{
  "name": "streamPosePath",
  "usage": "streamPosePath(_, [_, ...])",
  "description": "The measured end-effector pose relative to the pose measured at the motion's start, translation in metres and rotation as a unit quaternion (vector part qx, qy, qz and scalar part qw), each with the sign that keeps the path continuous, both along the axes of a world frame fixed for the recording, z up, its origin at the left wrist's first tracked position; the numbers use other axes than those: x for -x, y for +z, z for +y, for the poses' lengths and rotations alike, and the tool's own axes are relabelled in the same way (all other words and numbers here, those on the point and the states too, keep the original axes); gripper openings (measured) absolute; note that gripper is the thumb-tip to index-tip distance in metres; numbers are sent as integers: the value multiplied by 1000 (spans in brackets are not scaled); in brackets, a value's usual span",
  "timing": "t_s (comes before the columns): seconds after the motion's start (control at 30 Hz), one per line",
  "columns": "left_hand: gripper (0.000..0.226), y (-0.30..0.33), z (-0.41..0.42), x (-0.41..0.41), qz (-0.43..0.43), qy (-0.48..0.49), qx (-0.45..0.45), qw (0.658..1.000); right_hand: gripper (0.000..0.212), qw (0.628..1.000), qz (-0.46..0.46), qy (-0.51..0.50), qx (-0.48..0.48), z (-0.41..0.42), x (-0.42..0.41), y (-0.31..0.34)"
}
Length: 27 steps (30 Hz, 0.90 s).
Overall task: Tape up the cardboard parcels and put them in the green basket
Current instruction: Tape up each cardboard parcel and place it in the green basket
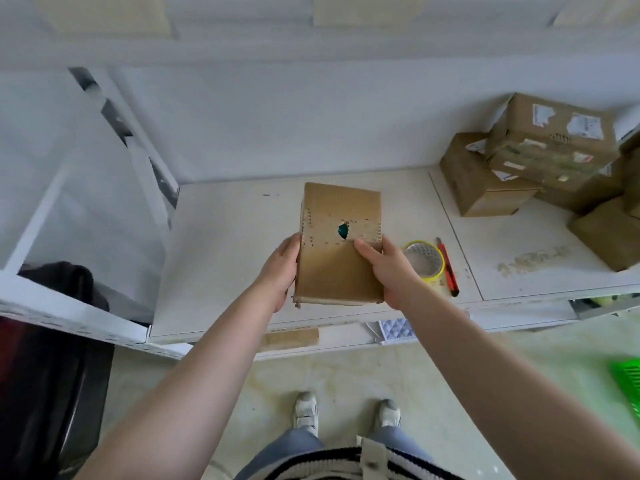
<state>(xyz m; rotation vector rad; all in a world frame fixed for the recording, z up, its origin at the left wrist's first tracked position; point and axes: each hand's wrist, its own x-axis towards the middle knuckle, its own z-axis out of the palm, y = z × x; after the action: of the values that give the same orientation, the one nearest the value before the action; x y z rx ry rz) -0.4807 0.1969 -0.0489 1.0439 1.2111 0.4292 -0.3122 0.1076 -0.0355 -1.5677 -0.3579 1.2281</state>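
A flat brown cardboard parcel [337,268] is at the middle of the white shelf, with a small torn hole in its top showing something blue-green. My left hand [281,268] grips its left edge. My right hand [388,268] grips its right edge, thumb on top. A roll of clear tape with a yellow core [425,259] lies just right of my right hand. A red utility knife [448,268] lies beside the roll. A corner of the green basket [628,384] shows on the floor at the far right.
Several more cardboard boxes [540,161] are piled at the shelf's back right. The white shelf [221,258] has an upright post at its left. A dark bag [52,393] stands at the lower left. My shoes are on the pale floor below.
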Motion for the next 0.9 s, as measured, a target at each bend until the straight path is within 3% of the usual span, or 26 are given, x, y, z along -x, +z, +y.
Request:
streamPosePath(0.1, [67,-1,-3,-13,74,26,54,995,41,1000,-3,3,27,4,0,-12])
streamPosePath(0.2, [81,-7,-6,-25,137,-14,17,990,41,997,-63,25,27,7,-4,-25])
streamPosePath(0.37, [68,-26,-13,-49,211,-36,-67,974,34,991,-113,54,53,9,-14,-37])
streamPosePath(0.63, [57,-41,-5,-68,276,-5,-72,959,43,972,-189,105,88,15,-24,-47])
streamPosePath(0.73, [49,-42,-5,-71,275,3,-65,959,37,936,-329,84,91,10,-33,-51])
streamPosePath(0.83, [44,-41,-9,-73,250,32,-47,966,30,860,-497,35,108,-8,-60,-61])
streamPosePath(0.9, [43,-39,-11,-73,244,39,-49,968,30,809,-556,74,173,-21,-81,-70])
